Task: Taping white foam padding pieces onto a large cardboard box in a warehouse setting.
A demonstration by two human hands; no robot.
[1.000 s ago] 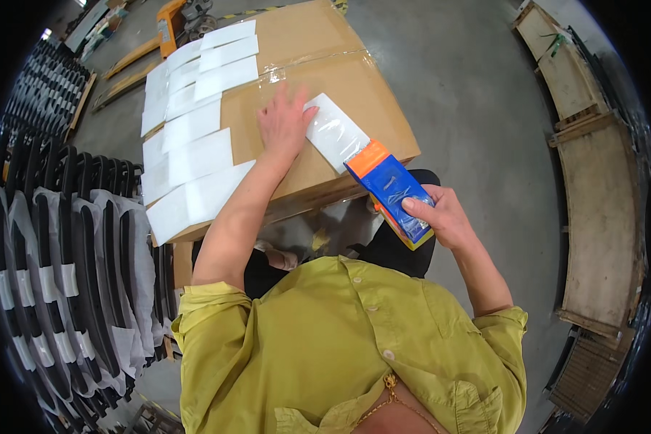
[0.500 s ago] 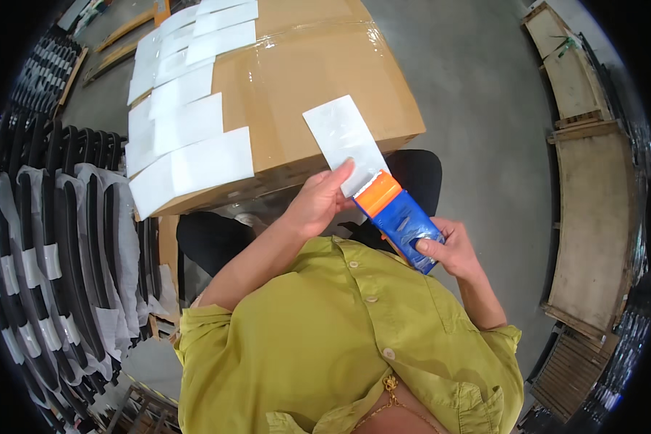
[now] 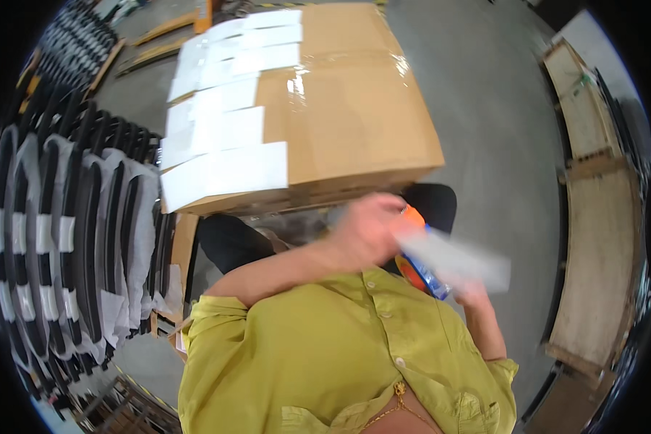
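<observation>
My left hand (image 3: 369, 230), smeared by motion, is in front of my chest with its fingers closed at one end of a white rectangular sheet (image 3: 470, 262). The sheet, also blurred, stretches to the right across a blue and orange tape dispenser (image 3: 431, 282). My right hand (image 3: 471, 292) grips the dispenser's lower end; its fingers are mostly behind the sheet. Just beyond both hands stands a large cardboard box (image 3: 354, 123). Overlapping white sheets (image 3: 228, 170) cover the left part of its top, and clear tape glints along its seam.
On the left, a rack of curved black parts (image 3: 47, 239) with white wrapping stands close to the box. Wooden crates (image 3: 597, 253) line the right side, past a strip of grey floor (image 3: 495, 145). A pallet jack (image 3: 163, 43) lies at the far left.
The white sheet has swung from above the dispenser, near the box, to the right across it. My left hand has moved right, and the box sits farther right and lower in view.
</observation>
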